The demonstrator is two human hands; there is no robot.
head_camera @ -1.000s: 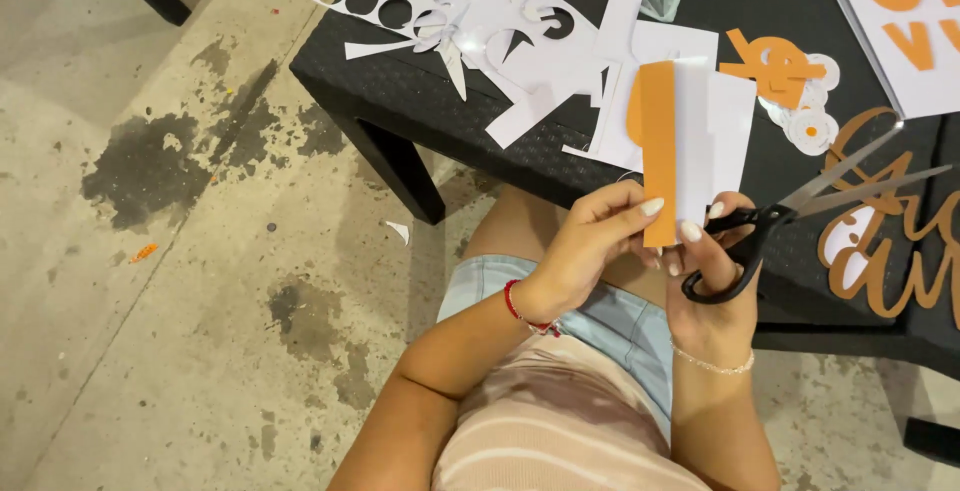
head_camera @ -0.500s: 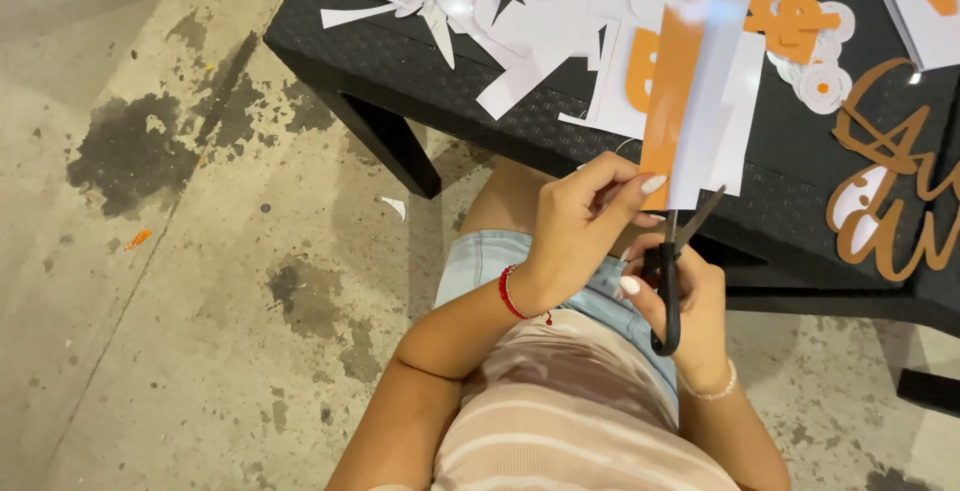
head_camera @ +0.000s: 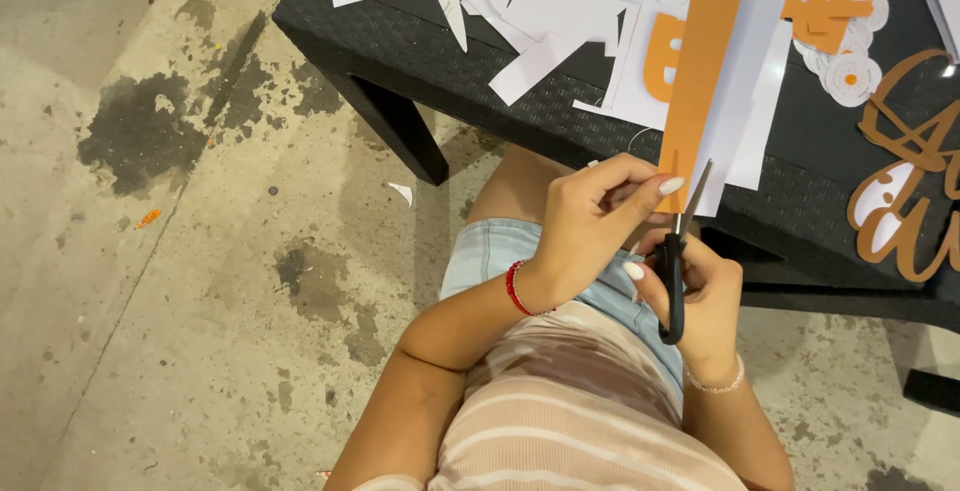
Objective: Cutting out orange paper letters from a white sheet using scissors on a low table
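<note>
Two hands: left grip point(head_camera: 590, 226) pinching orange-and-white card point(head_camera: 715, 91), right grip point(head_camera: 700, 296) clasping scissors point(head_camera: 675, 261).

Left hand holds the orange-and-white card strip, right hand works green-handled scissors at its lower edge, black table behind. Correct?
Not quite: the scissors have black handles, not green. The head view shows it. The left hand does hold the card strip, the right hand cuts, and the black table is behind.

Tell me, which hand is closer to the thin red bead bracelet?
Left. The red bead bracelet sits on the wrist of the left hand, which holds the orange and white paper strip. The right hand, gripping the black-handled scissors, lies farther right.
</note>
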